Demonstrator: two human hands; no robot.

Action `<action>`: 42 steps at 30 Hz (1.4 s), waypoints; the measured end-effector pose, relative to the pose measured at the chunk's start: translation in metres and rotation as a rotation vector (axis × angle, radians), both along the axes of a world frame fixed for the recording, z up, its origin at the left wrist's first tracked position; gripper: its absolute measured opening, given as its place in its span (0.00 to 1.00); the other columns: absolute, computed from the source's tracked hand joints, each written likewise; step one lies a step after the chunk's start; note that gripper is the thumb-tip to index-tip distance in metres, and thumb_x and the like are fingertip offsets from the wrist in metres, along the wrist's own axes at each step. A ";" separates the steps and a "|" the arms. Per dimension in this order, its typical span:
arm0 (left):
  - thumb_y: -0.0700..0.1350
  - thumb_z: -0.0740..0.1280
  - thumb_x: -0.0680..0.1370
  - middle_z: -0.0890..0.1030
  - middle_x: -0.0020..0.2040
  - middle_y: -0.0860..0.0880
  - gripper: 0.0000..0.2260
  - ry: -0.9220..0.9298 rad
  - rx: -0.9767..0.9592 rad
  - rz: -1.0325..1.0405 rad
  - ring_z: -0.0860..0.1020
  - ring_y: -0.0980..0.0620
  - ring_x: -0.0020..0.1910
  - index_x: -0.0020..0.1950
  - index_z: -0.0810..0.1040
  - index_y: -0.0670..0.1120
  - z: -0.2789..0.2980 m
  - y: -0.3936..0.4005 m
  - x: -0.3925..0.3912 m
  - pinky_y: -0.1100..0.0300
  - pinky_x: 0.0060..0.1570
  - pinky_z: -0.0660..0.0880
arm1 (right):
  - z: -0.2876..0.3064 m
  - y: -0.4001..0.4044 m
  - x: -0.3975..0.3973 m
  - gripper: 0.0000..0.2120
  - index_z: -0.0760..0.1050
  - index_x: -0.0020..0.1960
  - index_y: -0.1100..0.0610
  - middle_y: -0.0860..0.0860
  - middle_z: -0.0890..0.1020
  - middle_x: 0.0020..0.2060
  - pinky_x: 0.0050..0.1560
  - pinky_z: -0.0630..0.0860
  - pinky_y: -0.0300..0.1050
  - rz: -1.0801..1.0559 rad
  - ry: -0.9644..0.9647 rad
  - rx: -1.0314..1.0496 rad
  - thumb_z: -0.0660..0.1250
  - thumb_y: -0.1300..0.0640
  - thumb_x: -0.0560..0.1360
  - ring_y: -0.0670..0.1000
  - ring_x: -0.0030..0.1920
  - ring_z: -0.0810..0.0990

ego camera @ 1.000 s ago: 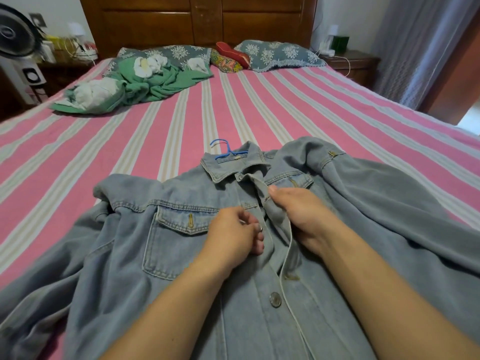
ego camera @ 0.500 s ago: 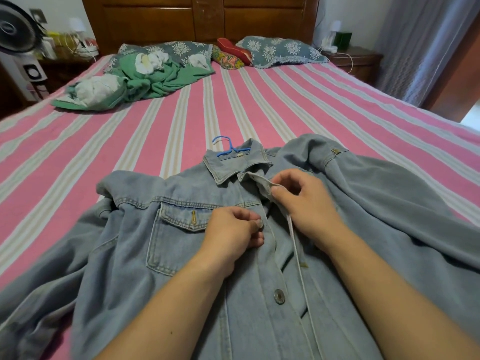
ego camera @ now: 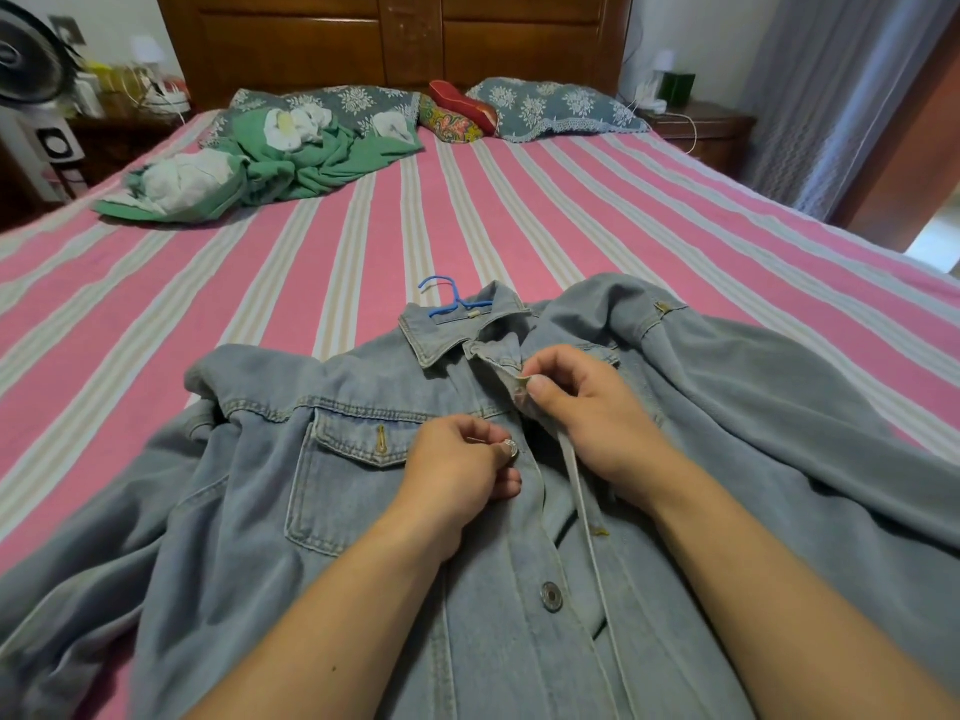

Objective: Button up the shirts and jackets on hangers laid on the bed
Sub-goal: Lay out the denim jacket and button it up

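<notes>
Pink-and-grey striped bed (ego camera: 467, 226) filled the view, wooden headboard (ego camera: 395, 39) at the far end. Denim jacket (ego camera: 249, 511) lay face up on the near part of the bed, on a blue hanger (ego camera: 453, 299) whose hook poked out past the collar. Jacket front was open at chest level. Left hand (ego camera: 460, 472) was curled, thumb and forefinger pinching a metal button (ego camera: 510, 448) on the left front edge, just beside the flap chest pocket (ego camera: 353, 444). Right hand (ego camera: 587, 413) was curled too, pinching the opposite front edge (ego camera: 519, 387) just below the collar and lifting it slightly off the jacket. Hands were close but not touching. A second metal button (ego camera: 551, 597) sat lower on the front, unfastened, between the forearms. Far left of the bed held a crumpled green-and-white cloth (ego camera: 291, 153). Two blue patterned pillows (ego camera: 550, 106) rested against the headboard, with a red item (ego camera: 462, 103) between them; couldn't tell what it was. A fan (ego camera: 26, 54) stood at the far left, a nightstand (ego camera: 696, 129) at the far right, grey curtain (ego camera: 831, 96) beyond it.
</notes>
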State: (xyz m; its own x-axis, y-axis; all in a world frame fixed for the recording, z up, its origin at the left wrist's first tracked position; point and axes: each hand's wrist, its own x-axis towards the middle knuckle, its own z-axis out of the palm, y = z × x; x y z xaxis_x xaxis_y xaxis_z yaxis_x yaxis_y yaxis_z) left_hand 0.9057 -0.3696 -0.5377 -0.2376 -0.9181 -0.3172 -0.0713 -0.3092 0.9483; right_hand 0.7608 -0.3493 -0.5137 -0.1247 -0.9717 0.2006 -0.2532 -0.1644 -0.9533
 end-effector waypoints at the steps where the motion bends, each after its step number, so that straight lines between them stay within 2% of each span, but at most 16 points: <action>1: 0.31 0.66 0.80 0.79 0.38 0.41 0.05 0.002 0.001 0.002 0.79 0.49 0.30 0.46 0.79 0.38 0.000 0.000 0.001 0.55 0.39 0.83 | 0.001 0.000 -0.002 0.11 0.76 0.47 0.53 0.47 0.79 0.37 0.43 0.73 0.31 0.010 -0.039 0.013 0.62 0.68 0.81 0.41 0.38 0.76; 3: 0.30 0.66 0.80 0.79 0.39 0.41 0.05 0.011 0.004 0.006 0.79 0.50 0.30 0.46 0.79 0.38 0.000 -0.001 0.001 0.57 0.39 0.83 | 0.001 0.002 -0.005 0.12 0.75 0.46 0.53 0.45 0.78 0.36 0.44 0.74 0.33 0.051 -0.021 0.041 0.62 0.69 0.81 0.41 0.38 0.76; 6: 0.30 0.67 0.79 0.79 0.37 0.42 0.05 0.031 0.011 0.009 0.79 0.50 0.29 0.46 0.78 0.38 0.000 -0.001 0.002 0.58 0.37 0.83 | -0.006 0.001 -0.004 0.12 0.75 0.43 0.48 0.44 0.79 0.37 0.47 0.74 0.43 0.008 0.413 0.080 0.64 0.65 0.78 0.44 0.41 0.76; 8: 0.29 0.67 0.79 0.79 0.37 0.41 0.05 0.034 0.014 0.008 0.79 0.50 0.28 0.47 0.78 0.37 0.001 -0.001 0.002 0.57 0.37 0.83 | -0.008 0.000 0.002 0.13 0.74 0.41 0.45 0.46 0.81 0.39 0.50 0.75 0.47 -0.022 0.542 0.121 0.65 0.63 0.77 0.47 0.43 0.78; 16: 0.29 0.69 0.77 0.79 0.34 0.42 0.04 0.033 0.021 0.026 0.80 0.49 0.28 0.47 0.78 0.36 0.000 0.000 0.002 0.56 0.40 0.83 | -0.011 -0.004 0.005 0.12 0.76 0.41 0.44 0.45 0.83 0.40 0.51 0.75 0.46 -0.060 0.541 0.141 0.68 0.60 0.77 0.48 0.46 0.80; 22: 0.30 0.70 0.77 0.81 0.29 0.45 0.05 0.037 0.027 0.071 0.81 0.49 0.30 0.44 0.79 0.38 0.000 0.001 0.000 0.52 0.45 0.83 | -0.011 -0.005 0.001 0.11 0.79 0.40 0.43 0.42 0.83 0.37 0.46 0.72 0.39 -0.065 0.537 0.154 0.70 0.59 0.76 0.40 0.42 0.79; 28: 0.32 0.70 0.77 0.83 0.33 0.41 0.03 -0.070 -0.080 0.106 0.83 0.48 0.32 0.45 0.80 0.39 0.001 0.006 -0.004 0.52 0.46 0.82 | -0.010 -0.002 0.002 0.10 0.80 0.39 0.43 0.42 0.83 0.35 0.45 0.71 0.39 -0.079 0.549 0.148 0.71 0.57 0.74 0.40 0.41 0.79; 31: 0.30 0.69 0.75 0.82 0.32 0.42 0.05 -0.017 -0.020 0.169 0.81 0.49 0.31 0.43 0.80 0.38 0.002 0.004 -0.004 0.53 0.43 0.82 | -0.007 0.003 0.003 0.07 0.84 0.42 0.46 0.44 0.86 0.37 0.50 0.78 0.43 -0.045 0.464 0.195 0.72 0.57 0.73 0.43 0.43 0.83; 35: 0.27 0.68 0.75 0.81 0.35 0.40 0.08 0.129 0.124 0.180 0.81 0.46 0.34 0.42 0.78 0.38 0.004 0.001 0.000 0.57 0.40 0.83 | 0.002 0.015 -0.001 0.08 0.86 0.50 0.56 0.55 0.88 0.44 0.55 0.79 0.46 0.090 0.109 0.389 0.69 0.63 0.78 0.50 0.46 0.84; 38: 0.28 0.68 0.74 0.82 0.37 0.38 0.06 0.094 0.148 0.142 0.81 0.46 0.33 0.43 0.79 0.38 0.004 -0.001 0.001 0.55 0.39 0.83 | 0.007 0.020 -0.006 0.13 0.83 0.53 0.64 0.66 0.85 0.48 0.59 0.80 0.45 0.152 -0.193 0.557 0.63 0.73 0.77 0.59 0.53 0.84; 40: 0.32 0.67 0.75 0.84 0.41 0.34 0.03 0.096 0.157 0.129 0.81 0.45 0.35 0.45 0.81 0.36 0.006 -0.002 0.000 0.52 0.41 0.83 | 0.008 0.021 -0.005 0.14 0.83 0.52 0.63 0.66 0.85 0.48 0.57 0.81 0.45 0.167 -0.220 0.581 0.63 0.76 0.75 0.60 0.56 0.84; 42: 0.42 0.69 0.78 0.84 0.43 0.36 0.07 0.100 0.165 0.110 0.81 0.45 0.36 0.46 0.82 0.38 0.005 -0.003 0.000 0.53 0.40 0.82 | 0.008 0.023 -0.002 0.18 0.85 0.48 0.60 0.63 0.86 0.46 0.56 0.81 0.42 0.191 -0.199 0.556 0.62 0.77 0.75 0.57 0.53 0.85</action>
